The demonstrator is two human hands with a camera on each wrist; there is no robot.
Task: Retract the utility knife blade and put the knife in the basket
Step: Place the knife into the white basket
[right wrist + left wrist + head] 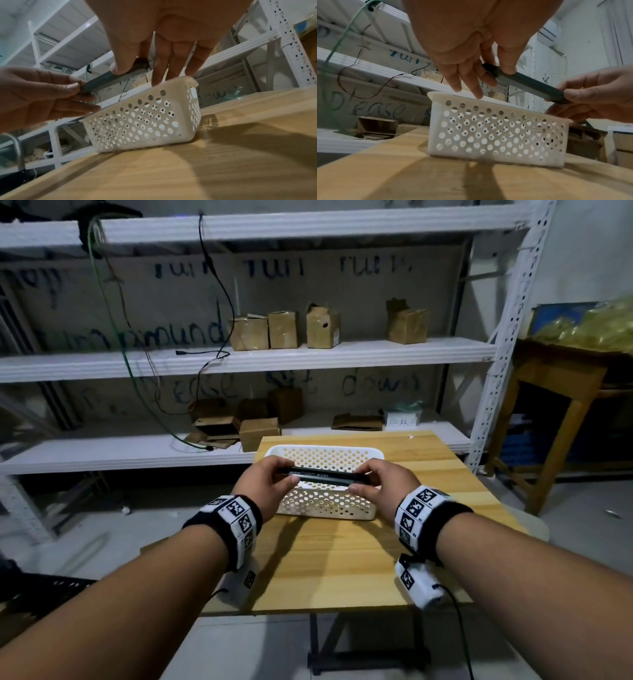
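A long black utility knife point(323, 475) lies level above the white perforated basket point(325, 510). My left hand point(270, 479) pinches its left end, and my right hand point(380, 482) pinches its right end. No bare blade shows at either end. In the left wrist view the knife point(529, 83) runs from my left hand point(488, 73) down to my right hand point(590, 94), above the basket point(498, 135). The right wrist view shows the knife point(111, 79) between thumb and finger of my right hand point(130, 66), with my left hand point(51, 94) on its other end, over the basket point(145, 119).
The basket stands on a small wooden table point(342, 559). White metal shelving point(239, 357) behind it carries several cardboard boxes point(284, 330) and hanging cables. A wooden stand point(555, 405) is at the right.
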